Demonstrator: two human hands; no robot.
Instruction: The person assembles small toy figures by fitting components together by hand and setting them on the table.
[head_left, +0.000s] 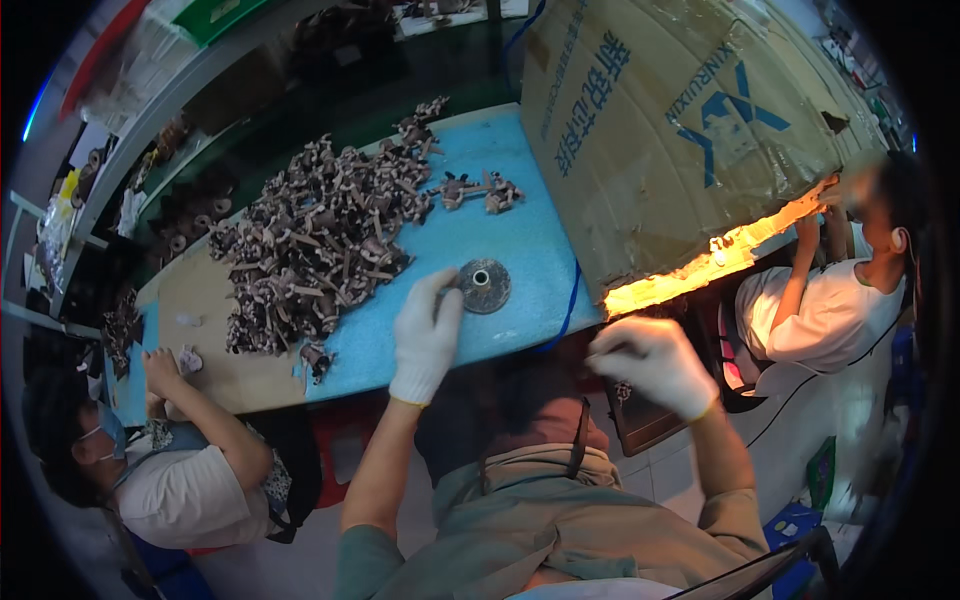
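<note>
Lower left of frame: co-worker's hand [160, 368] resting at table edge beside small white scrap [189, 360].

Left centre: large heap of dark brown metal castings [315, 235] spread over blue table mat [520, 250]; bulk judged unprocessed. Few stray castings [478, 190] lying apart, toward upper centre.

Centre: left hand [426, 335], white-gloved, fingers loosely extended and together, tips touching rim of round grey metal disc [485, 285]; not clamped on it. Disc flat on mat, alone, well apart from heap.

Right of centre: right hand [650, 362], gloved, curled below table edge; thin dark item possibly pinched, cannot tell for certain.

Upper right: tilted cardboard box [680, 130] leaning over table end; second seated co-worker [820, 310] beneath.

Judgement: work at early stage, one disc in hand, heap largely remaining.
</note>
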